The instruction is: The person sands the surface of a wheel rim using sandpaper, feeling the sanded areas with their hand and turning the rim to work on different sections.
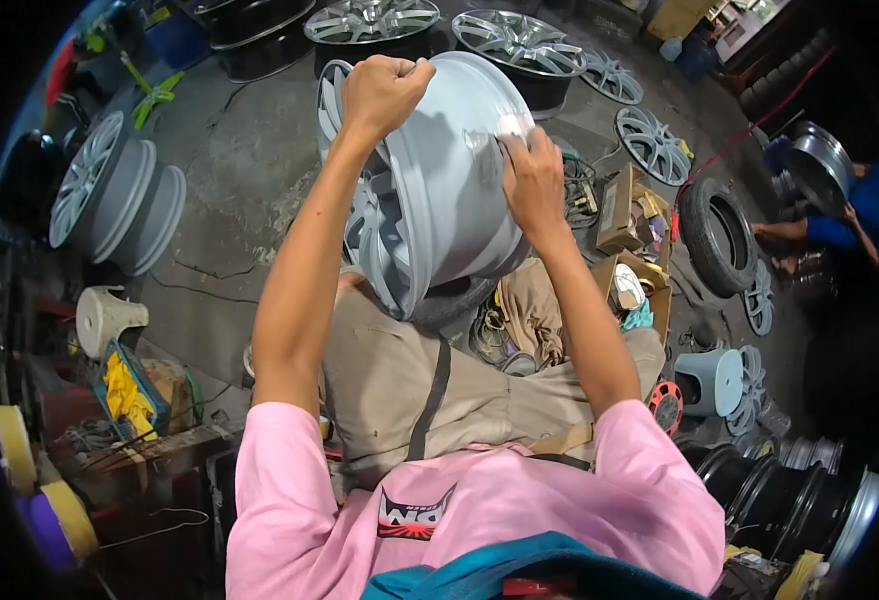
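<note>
A grey-coated car wheel rim (pixel 464 170) is tilted on its side above my lap, its spokes facing left and its wide barrel facing right. My left hand (pixel 387 95) is closed over the rim's upper left edge. Against the barrel's right side, my right hand (pixel 535 185) presses with bent fingers. A small whitish patch shows at its fingertips; whether it is a pad or bare surface I cannot make out. Near it, the grey coat has a rough, shiny spot (pixel 481 143). Tan trousers (pixel 469 395) cover my legs below the wheel.
Several wheels stand at the back, including a polished one (pixel 519 42). Grey rims (pixel 119 205) stand at left. To the right are cardboard boxes (pixel 619 210), a tyre (pixel 716 238) and a light-blue stool (pixel 711 382). A person in blue (pixel 864 215) handles another wheel (pixel 821 165).
</note>
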The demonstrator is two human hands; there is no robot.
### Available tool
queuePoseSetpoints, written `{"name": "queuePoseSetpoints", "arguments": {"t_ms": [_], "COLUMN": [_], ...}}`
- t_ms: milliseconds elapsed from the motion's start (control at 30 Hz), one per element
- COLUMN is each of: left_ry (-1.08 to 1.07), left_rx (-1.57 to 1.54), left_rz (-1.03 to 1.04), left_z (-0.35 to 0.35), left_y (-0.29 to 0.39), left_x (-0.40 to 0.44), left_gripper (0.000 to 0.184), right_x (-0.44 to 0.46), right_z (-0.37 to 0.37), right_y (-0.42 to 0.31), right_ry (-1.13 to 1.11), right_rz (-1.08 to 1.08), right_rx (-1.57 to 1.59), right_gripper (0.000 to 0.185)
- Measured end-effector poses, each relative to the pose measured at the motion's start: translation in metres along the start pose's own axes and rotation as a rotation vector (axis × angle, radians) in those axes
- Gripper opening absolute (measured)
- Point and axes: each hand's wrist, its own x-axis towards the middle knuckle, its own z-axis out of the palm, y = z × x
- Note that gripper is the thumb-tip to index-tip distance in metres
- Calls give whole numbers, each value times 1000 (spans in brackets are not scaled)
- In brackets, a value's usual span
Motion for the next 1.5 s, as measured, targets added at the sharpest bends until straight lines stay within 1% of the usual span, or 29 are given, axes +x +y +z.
{"name": "queuePoseSetpoints", "arguments": {"t_ms": [100,133,167,233,267,300,367,433,500,600,633,667,700,733,833,867,967,1000,1033,1100,1133,1200,1233,1300,1367,1400,1433,1500], "left_ry": [-13,-42,-37,-15,-17,-24,-25,-29,-42,-16,-16,22,9,-10,-18,-18,-32,-19,4,-6,-7,-6,1,14,15,4,-10,-3], "left_rx": [10,21,27,44,60,59,52,73,52,59,70,24,21,15,17,33,61,46,29,31,23,35,31,16,17,21,27,30], "left_rz": [1,-41,-39,-6,5,-5,-27,-14,-39,-18,6,0,6,-4,-45,-13,12,1,-5,-6,-9,-18,-31,-16,-5,-14,-32,-31], "left_z": [0,-3,-4,-8,-10,-8,-2,-5,-7,-6,-4,2,5,2,-8,-9,-3,0,2,-1,-4,-9,-8,0,2,-1,-4,-6], "left_y": [3,2,0,2,2,0,3,4,1,1,2,1,1,2,2,1,0,2,5,1,1,2,0,1,2,1,-1,-1], "left_x": [5,6,6,-1,-2,-6,1,6,3,-1,-1,1,-1,3,4,3,0,0,3,4,3,-1,-2,-2,4,7,6,5], "left_gripper": [51,51,51,50,48,48,48,49,50,51,51,52,52,51,50,50,49,51,53,53,53,52,52,51,50,50,49,48], "right_x": [33,36,31,12,6,6,26,38,28,2,7,21,30,41,24,12,13,24,31,42,35,11,10,11,34,46,49,34], "right_z": [18,20,20,10,7,9,21,26,23,10,15,23,27,30,24,18,16,22,24,28,22,8,9,14,20,23,24,14], "right_y": [6,3,-1,-13,-13,-13,-4,-1,-4,-11,-10,-6,-1,2,-9,-15,-12,-7,-4,-4,-7,-12,-8,3,12,15,15,16], "right_ry": [-6,22,27,32,0,-12,65,49,28,14,8,27,46,-14,42,61,34,60,66,10,14,23,11,80,72,32,-16,-2], "right_rz": [72,112,109,309,330,335,271,278,263,225,230,203,175,217,200,172,162,155,157,255,252,306,297,222,261,279,301,265], "right_rx": [21,57,63,188,191,190,139,112,114,97,101,104,99,81,84,86,76,70,65,68,67,169,170,175,174,165,159,155], "right_gripper": [14,12,12,12,15,15,16,16,14,13,13,12,12,12,13,12,14,13,13,13,13,15,15,19,19,20,20,21]}}
